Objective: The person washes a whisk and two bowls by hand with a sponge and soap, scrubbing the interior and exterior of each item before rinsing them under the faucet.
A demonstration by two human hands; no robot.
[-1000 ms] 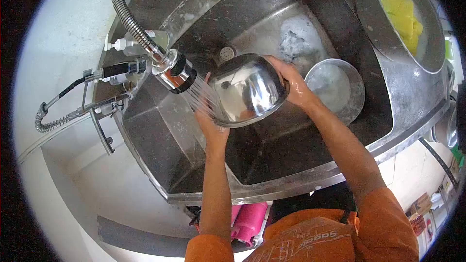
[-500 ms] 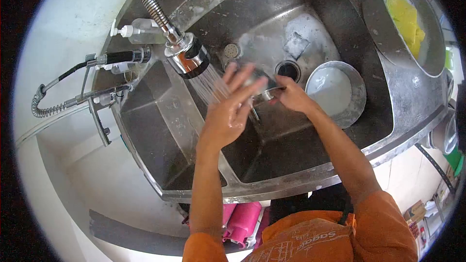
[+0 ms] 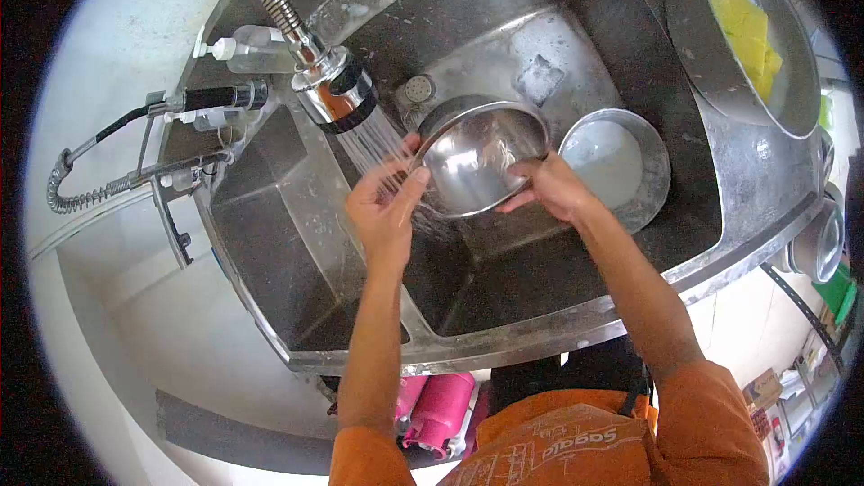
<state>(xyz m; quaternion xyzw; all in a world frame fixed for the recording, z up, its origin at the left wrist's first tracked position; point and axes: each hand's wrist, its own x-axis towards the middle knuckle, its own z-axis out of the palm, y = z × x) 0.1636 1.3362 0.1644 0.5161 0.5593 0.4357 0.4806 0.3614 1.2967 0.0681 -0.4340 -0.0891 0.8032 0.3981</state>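
Observation:
A shiny stainless steel bowl [image 3: 477, 157] is held over the sink, tilted so that its inside faces me. My right hand [image 3: 556, 189] grips its right side, thumb inside the rim and fingers beneath. At the left rim, my left hand [image 3: 385, 198] has its thumb in front and fingertips behind the edge. Water streams from the chrome spray head [image 3: 335, 94] onto that hand and the bowl's left side. Below the bowl, to the right, a metal pot [image 3: 661, 175] with whitish liquid stands in the basin.
A scouring pad [image 3: 540, 79] lies among suds on the basin floor [image 3: 585, 45]. A large metal pot [image 3: 801, 112] with yellow sponges [image 3: 742, 31] stands at the upper right. Pump bottles [image 3: 256, 49] and a second sprayer [image 3: 216, 99] are at the left. Pink cylinders [image 3: 441, 409] sit below the sink.
The bowl has turned from a hidden, edge-on pose to show its inside. My left hand has moved from blurred, spread fingers to the bowl's left rim. The view has shifted slightly.

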